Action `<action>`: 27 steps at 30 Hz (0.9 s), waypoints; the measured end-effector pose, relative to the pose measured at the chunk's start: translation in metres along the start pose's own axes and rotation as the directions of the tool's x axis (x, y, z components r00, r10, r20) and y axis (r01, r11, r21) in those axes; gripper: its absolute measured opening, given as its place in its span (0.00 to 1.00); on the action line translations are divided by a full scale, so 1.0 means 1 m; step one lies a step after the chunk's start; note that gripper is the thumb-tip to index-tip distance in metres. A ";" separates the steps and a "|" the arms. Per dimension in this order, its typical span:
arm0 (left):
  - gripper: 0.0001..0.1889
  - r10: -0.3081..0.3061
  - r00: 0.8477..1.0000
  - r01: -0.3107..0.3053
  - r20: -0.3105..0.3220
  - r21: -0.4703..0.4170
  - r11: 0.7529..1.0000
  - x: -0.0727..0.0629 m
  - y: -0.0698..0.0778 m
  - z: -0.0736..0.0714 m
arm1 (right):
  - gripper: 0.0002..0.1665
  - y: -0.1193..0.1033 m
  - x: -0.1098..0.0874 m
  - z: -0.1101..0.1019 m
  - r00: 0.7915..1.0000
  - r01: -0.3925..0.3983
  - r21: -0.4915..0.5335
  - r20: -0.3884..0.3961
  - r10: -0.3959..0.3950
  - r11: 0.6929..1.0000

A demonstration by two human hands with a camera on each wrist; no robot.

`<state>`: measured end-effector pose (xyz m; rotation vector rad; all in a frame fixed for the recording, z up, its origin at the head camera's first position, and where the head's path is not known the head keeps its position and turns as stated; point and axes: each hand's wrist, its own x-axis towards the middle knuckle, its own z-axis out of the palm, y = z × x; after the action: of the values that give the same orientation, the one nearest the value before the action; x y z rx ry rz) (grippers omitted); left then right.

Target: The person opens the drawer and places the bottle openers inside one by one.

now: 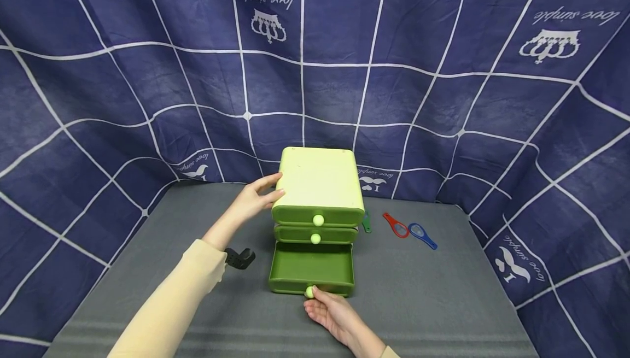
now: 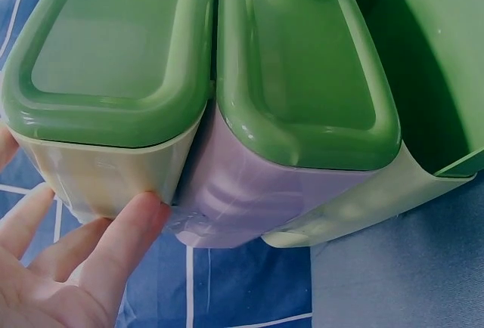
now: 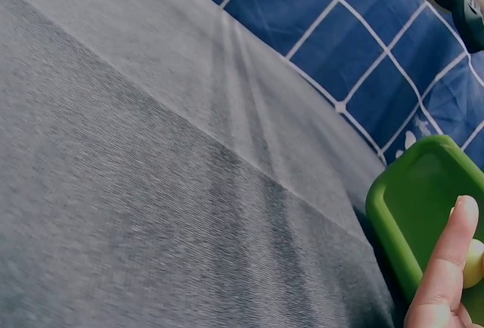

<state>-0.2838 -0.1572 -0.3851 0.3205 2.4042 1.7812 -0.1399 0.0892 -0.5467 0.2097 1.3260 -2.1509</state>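
A small drawer cabinet with a pale yellow-green top (image 1: 319, 177) stands on the grey cloth. It has three green drawers, one above another. The bottom drawer (image 1: 312, 265) is pulled out and its visible inside holds nothing; the upper two are in. My left hand (image 1: 253, 199) rests on the cabinet's left side, fingers spread against the pale side wall (image 2: 113, 173). At the front, my right hand (image 1: 334, 314) pinches the round pale knob (image 1: 309, 292) of the bottom drawer. In the right wrist view, one straight finger (image 3: 446, 256) lies beside that knob; the other fingers are mostly hidden.
Right of the cabinet lie a red magnifying glass (image 1: 396, 226), a blue one (image 1: 422, 235) and a partly hidden green-handled item (image 1: 366, 222). A black strap-like object (image 1: 240, 258) shows by the left forearm. Blue checked cloth (image 1: 325, 95) hangs behind and at the sides.
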 end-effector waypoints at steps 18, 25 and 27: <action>0.33 -0.008 1.000 0.008 -0.001 -0.013 1.000 0.000 -0.002 -0.001 | 0.22 0.007 -0.008 -0.010 0.999 -0.024 -0.081 0.043 0.027 0.996; 0.34 -0.011 1.000 0.011 0.002 0.007 1.000 0.000 -0.002 0.000 | 0.23 -0.008 -0.026 -0.023 0.990 -0.015 -0.243 0.131 0.048 0.970; 0.34 -0.016 1.000 0.016 0.002 0.010 1.000 0.000 -0.002 0.001 | 0.23 -0.022 -0.036 -0.030 0.976 -0.022 -0.294 0.202 0.084 0.956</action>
<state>-0.2841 -0.1573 -0.3875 0.3033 2.4079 1.7627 -0.1283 0.1361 -0.5298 -0.1004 1.4690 -1.8467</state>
